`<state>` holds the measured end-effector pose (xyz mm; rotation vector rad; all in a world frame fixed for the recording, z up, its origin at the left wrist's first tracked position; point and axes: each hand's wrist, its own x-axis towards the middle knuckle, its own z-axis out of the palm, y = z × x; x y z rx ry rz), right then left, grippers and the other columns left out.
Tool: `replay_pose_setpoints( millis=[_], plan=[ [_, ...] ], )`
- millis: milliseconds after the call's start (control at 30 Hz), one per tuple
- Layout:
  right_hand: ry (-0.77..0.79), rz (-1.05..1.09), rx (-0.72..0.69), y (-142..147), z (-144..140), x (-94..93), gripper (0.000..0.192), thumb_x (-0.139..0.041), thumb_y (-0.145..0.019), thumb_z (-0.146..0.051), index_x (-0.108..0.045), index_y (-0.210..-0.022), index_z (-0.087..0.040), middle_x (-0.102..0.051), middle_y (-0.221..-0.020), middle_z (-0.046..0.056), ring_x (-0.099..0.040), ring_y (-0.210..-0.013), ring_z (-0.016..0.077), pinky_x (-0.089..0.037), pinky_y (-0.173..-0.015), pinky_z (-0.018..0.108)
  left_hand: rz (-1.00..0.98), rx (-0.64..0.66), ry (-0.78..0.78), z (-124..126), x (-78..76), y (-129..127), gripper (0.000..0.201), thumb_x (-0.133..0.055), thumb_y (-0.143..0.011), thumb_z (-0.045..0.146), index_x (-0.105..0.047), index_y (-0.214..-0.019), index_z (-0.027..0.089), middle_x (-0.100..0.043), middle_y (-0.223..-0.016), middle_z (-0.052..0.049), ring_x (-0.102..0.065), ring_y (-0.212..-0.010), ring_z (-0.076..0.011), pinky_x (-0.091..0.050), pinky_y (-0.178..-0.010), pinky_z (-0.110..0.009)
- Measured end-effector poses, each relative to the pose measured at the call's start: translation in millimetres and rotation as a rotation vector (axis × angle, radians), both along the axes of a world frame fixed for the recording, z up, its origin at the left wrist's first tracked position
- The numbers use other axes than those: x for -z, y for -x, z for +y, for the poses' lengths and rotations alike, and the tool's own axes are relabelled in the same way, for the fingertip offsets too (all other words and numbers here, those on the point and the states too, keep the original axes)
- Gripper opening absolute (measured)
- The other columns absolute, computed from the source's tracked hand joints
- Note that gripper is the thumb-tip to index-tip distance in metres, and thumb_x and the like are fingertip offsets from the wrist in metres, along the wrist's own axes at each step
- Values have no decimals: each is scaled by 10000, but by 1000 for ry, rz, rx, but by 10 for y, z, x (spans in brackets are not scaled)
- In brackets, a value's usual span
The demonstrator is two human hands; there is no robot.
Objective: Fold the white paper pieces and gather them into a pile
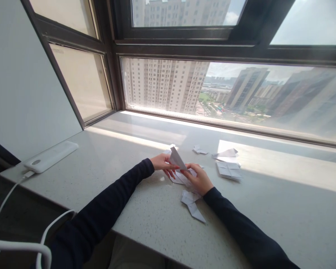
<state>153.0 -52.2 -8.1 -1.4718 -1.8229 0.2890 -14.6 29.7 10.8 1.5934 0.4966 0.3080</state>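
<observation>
Between my two hands, a little above the sill, is a folded piece of white paper (178, 158) with a pointed triangular flap standing up. My left hand (162, 163) pinches it from the left, and my right hand (199, 178) grips its lower right end. More folded paper lies beneath, partly hidden by my hands. Close to my right wrist rests an angular paper fold (192, 205). Farther off to the right, a flat square paper fold (229, 170) lies in front of a pointed one (226, 154). A small paper fold (199, 150) sits beyond my hands.
The speckled white windowsill (282, 209) runs below a dark-framed window (212, 121). At the left lies a white power bank (52, 157) with a white cable (5, 203) plugged in. The sill's front edge is near my forearms.
</observation>
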Motion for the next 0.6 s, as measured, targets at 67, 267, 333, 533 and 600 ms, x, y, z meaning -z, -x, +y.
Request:
replay_pose_setpoints(
  millis=[67,267,333,533,600],
  plan=[
    [27,-20,6,-4,3,5,191,-470,-710,-376,-541,-681,-201,-615,-730,13,-521,-734,171,-355,-703,285,10,-13,-7,-2,-3,4,414,-611,-572,423,-533,-813,95,-594,-634,-37,-593,-501,-136,-471,-509,-260],
    [88,-67,8,-27,12,43,225,-462,-707,-392,-553,-691,-187,-603,-699,18,-512,-710,168,-362,-671,271,22,-21,-7,-3,0,-4,408,-581,-597,443,-514,-788,89,-590,-627,-36,-586,-477,-124,-462,-491,-240],
    [96,-71,-9,-39,12,61,235,-460,-707,-399,-557,-704,-185,-598,-703,19,-510,-713,167,-364,-671,269,25,-10,11,4,14,-12,414,-585,-592,442,-515,-793,87,-591,-619,-34,-586,-481,-125,-461,-484,-235],
    [82,-37,-44,-57,2,90,244,-460,-705,-406,-550,-707,-178,-592,-755,35,-509,-737,172,-371,-681,276,43,-23,13,33,87,-33,439,-583,-596,446,-529,-838,84,-594,-604,-31,-584,-475,-119,-450,-466,-219],
    [80,-34,-58,-56,-4,90,231,-460,-708,-396,-542,-693,-181,-592,-755,34,-510,-740,173,-370,-688,280,46,-21,9,36,99,-35,444,-578,-602,447,-531,-856,85,-593,-608,-32,-583,-472,-116,-442,-457,-210]
  ],
)
